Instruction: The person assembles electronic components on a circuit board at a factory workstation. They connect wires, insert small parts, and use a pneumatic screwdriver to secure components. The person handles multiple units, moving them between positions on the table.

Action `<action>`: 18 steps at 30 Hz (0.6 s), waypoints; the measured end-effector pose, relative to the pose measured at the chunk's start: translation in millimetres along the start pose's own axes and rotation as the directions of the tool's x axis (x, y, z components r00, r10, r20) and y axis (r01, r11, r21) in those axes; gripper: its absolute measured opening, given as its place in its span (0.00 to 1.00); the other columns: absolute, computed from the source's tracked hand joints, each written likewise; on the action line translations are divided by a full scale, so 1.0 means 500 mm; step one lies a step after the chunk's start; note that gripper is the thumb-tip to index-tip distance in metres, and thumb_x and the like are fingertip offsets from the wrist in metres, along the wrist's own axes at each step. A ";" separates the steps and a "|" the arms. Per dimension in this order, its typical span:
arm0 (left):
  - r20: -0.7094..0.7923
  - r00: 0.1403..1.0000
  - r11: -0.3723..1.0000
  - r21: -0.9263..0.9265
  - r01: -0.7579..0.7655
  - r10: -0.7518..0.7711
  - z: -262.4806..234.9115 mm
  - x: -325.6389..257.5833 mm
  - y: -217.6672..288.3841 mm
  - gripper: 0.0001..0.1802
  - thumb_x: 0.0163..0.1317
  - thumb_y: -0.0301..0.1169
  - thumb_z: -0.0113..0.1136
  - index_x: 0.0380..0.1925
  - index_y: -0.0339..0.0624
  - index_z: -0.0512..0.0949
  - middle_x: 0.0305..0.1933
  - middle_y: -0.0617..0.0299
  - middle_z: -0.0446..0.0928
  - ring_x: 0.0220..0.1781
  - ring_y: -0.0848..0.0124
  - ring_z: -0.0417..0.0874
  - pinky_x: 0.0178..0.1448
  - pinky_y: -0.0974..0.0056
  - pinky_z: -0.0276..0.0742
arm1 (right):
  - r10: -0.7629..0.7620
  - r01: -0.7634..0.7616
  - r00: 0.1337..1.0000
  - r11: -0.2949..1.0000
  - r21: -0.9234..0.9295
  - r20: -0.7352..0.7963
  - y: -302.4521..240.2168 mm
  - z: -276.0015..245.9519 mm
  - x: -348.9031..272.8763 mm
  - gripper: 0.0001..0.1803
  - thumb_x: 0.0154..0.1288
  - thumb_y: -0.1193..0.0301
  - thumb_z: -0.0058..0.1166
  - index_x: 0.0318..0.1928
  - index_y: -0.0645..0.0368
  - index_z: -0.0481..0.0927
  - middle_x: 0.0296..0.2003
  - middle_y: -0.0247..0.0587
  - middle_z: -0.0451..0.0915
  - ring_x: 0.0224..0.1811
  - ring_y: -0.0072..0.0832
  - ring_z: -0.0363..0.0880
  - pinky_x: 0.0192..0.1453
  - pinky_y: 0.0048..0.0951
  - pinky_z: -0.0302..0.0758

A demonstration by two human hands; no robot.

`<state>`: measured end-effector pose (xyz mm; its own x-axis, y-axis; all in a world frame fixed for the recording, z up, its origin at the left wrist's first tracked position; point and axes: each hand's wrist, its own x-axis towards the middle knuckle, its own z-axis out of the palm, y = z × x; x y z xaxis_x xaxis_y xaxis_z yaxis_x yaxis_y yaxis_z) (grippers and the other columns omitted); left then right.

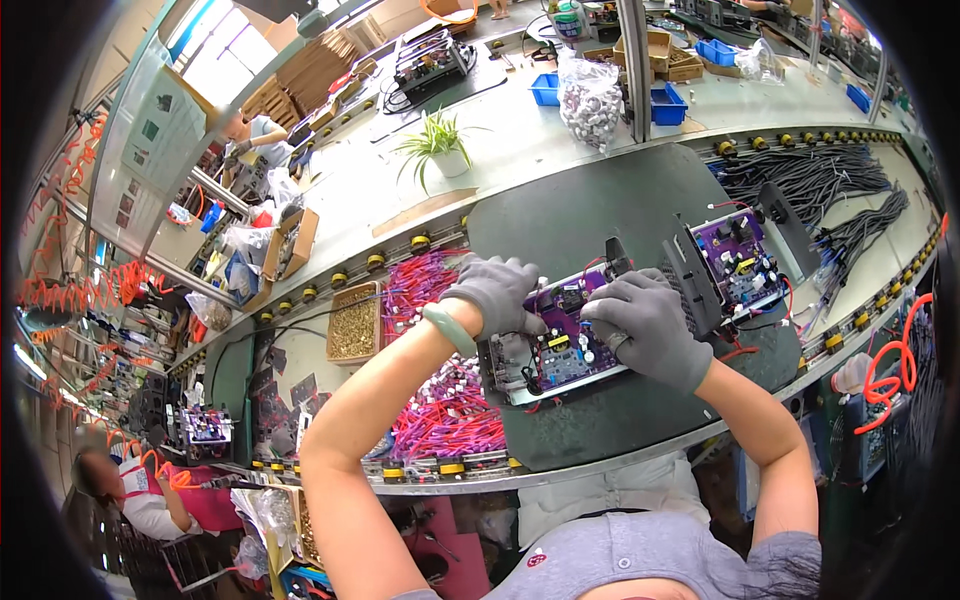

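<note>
A purple circuit board [573,352] sits in an open black metal chassis [500,388] on the green mat. My left hand [494,296], in a grey glove, grips the chassis's far left edge, thumb on the board's side and fingers beyond. My right hand [648,328], also gloved, is closed over the board's right part with curled fingers; what they hold is hidden. A black upright part [616,258] stands just beyond the right hand. To the right rests a second chassis with a purple board [740,255], its dark side panels raised.
Pink wire bundles [450,410] and a box of brass-coloured screws [354,322] lie left. Black cables [815,185] are heaped right. Across the roller-lined edge stand a potted plant [440,147] and a bag of small parts [590,105]. Another person [150,495] sits at lower left.
</note>
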<state>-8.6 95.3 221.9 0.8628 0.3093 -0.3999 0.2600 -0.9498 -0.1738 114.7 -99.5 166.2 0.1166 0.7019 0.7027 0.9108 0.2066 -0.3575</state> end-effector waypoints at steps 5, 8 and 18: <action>-0.023 0.993 0.946 -0.303 -0.118 0.117 0.011 0.033 -0.024 0.47 0.49 0.55 0.73 0.67 0.49 0.68 0.63 0.51 0.76 0.63 0.54 0.78 0.65 0.54 0.73 | -0.007 0.007 1.000 1.000 -0.009 -0.010 0.000 -0.007 -0.006 0.06 0.54 0.70 0.64 0.33 0.47 0.82 0.32 0.27 0.83 0.38 0.30 0.82 0.50 0.37 0.73; 0.036 0.993 0.861 -0.502 -0.077 0.110 0.035 0.008 -0.053 0.44 0.49 0.56 0.73 0.66 0.55 0.72 0.58 0.51 0.80 0.59 0.56 0.81 0.63 0.56 0.76 | -0.046 0.046 0.999 0.999 0.002 0.028 0.002 0.009 0.000 0.05 0.54 0.69 0.63 0.32 0.46 0.81 0.31 0.28 0.81 0.39 0.31 0.82 0.51 0.38 0.72; -0.815 0.579 0.940 -0.215 -0.265 -0.023 0.086 -0.136 0.016 0.11 0.50 0.28 0.70 0.35 0.48 0.82 0.32 0.64 0.80 0.39 0.65 0.83 0.52 0.60 0.77 | 0.306 -0.358 0.928 0.888 0.287 0.212 -0.068 0.035 0.050 0.13 0.66 0.66 0.56 0.47 0.55 0.84 0.42 0.47 0.85 0.45 0.44 0.84 0.52 0.41 0.79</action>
<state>-84.1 68.6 208.9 0.8470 0.1638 0.5057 0.1093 -0.9847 0.1359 79.7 -76.8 185.3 0.3032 0.8589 0.4127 0.6534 0.1279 -0.7461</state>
